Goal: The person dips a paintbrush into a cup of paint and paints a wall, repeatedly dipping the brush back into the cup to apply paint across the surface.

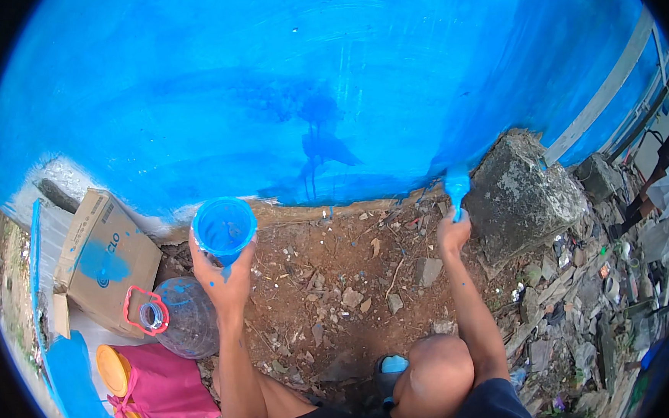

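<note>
A blue-coated paintbrush (pixel 457 184) is gripped by its handle in my right hand (pixel 453 233). Its bristles meet the lower edge of the bright blue wall (pixel 404 75), just left of a large grey rock (pixel 523 194). My left hand (pixel 223 279) is wrapped round a cup (pixel 224 227) smeared with blue paint, its mouth facing up. Inside the cup I see blue paint on the walls; how much it holds I cannot tell. Darker wet patches and drips mark the wall between my hands.
At left stand a paint-splashed cardboard box (pixel 105 260), a large clear plastic bottle (pixel 186 315) with a red handle, and a pink cloth (pixel 163 382) by a yellow lid (pixel 112 370). Rubble and litter (pixel 574 300) cover the right side. Stony soil (pixel 345 286) lies below the wall.
</note>
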A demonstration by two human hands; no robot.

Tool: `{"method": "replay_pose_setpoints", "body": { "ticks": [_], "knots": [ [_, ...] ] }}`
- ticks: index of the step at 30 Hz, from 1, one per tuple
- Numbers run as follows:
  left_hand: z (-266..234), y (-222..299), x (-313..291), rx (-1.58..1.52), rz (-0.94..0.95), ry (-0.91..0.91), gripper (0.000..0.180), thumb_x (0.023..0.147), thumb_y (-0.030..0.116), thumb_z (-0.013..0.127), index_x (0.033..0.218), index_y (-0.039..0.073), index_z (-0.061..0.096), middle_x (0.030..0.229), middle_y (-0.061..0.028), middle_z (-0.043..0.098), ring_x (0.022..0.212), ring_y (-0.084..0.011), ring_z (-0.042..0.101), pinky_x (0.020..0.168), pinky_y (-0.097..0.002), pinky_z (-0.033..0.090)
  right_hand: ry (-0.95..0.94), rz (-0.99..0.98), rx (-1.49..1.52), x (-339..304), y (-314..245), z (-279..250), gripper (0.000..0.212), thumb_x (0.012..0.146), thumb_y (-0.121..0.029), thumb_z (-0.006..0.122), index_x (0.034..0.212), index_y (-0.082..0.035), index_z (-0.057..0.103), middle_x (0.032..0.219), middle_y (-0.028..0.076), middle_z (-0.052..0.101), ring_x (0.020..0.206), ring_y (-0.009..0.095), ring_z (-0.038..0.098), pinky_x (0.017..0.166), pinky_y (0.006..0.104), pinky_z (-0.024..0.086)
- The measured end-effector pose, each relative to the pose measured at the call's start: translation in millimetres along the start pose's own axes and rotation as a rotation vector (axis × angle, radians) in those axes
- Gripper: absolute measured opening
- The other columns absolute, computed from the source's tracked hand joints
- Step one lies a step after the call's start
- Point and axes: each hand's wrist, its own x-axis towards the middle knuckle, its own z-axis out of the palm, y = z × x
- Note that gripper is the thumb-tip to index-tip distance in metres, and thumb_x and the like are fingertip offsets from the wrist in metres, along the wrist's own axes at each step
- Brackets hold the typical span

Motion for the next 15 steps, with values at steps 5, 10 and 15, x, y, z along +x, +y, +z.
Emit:
{"method": "replay_pose_setpoints", "body": {
  "ticks": [5,10,15],
  "knots": [
    [-2.3,-4.1,11.0,0.004,0.036,0.053,0.074,0.076,0.012,0.085,0.138,0.000,0.047,0.129,-0.0136,0.056,0.119,-0.0247,0.058,0.102,-0.0424,0.047,-0.247,-0.199,-0.026,-55.9,-13.7,-3.6,0.019,0.094,-0.016,0.060,0.107,-0.003,0.063,0.082,0.025,0.068,0.076,0.045,0.068,0.065,0.0545,0.051],
    [6.6,-5.6,9.4,0.030,0.022,0.056,0.078,0.075,0.007,0.085,0.141,-0.002,0.044,0.131,-0.0142,0.055,0.119,-0.0239,0.057,0.102,-0.0379,0.046,-0.413,-0.588,-0.058,-80.5,-3.7,-19.5,0.033,0.093,-0.012,0.062,0.124,-0.005,0.056,0.081,0.027,0.067,0.072,0.045,0.068,0.062,0.0532,0.054],
    [7.2,-2.1,7.7,0.068,0.011,0.065,0.078,0.074,0.008,0.085,0.141,-0.001,0.045,0.133,-0.0141,0.054,0.121,-0.0249,0.055,0.103,-0.0392,0.045,-0.162,-0.313,-0.137,-12.6,4.7,-33.5,0.020,0.094,-0.013,0.061,0.111,-0.002,0.061,0.074,0.027,0.066,0.070,0.047,0.067,0.059,0.0544,0.052]
  ]
}}
